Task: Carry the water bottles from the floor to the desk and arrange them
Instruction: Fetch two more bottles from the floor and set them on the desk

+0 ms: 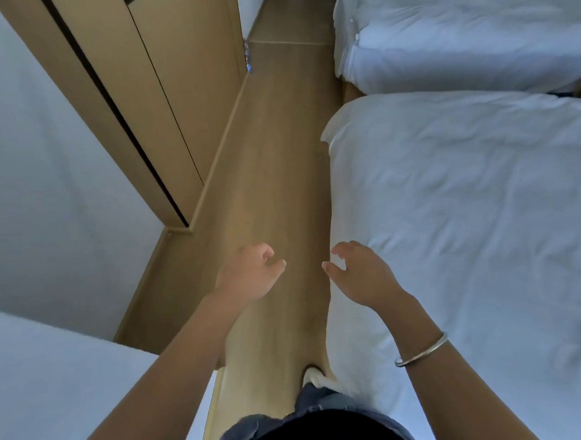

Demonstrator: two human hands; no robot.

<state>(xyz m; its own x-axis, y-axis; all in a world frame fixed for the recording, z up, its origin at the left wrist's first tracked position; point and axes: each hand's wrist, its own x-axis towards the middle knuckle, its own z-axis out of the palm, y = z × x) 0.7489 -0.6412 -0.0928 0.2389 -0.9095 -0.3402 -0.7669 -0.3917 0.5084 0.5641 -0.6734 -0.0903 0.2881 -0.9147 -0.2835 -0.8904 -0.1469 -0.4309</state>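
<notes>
Left hand [251, 274] and right hand [360, 273] held out over wood floor [274, 174], fingers loosely curled, holding nothing. White bed [464, 230] just right of right fingertips. No water bottles visible.

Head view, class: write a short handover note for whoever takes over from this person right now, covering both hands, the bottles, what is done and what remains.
Left hand: empty, fingers loosely curled, held over the light brown wooden floor.
Right hand: empty, loosely curled, beside the white-sheeted bed; thin silver bangle on that forearm.
Bottles: none clearly in view; nor is the desk.
Done: cannot tell from this view.
Left: find the bottles, carry them to the desk, arrange them.
</notes>
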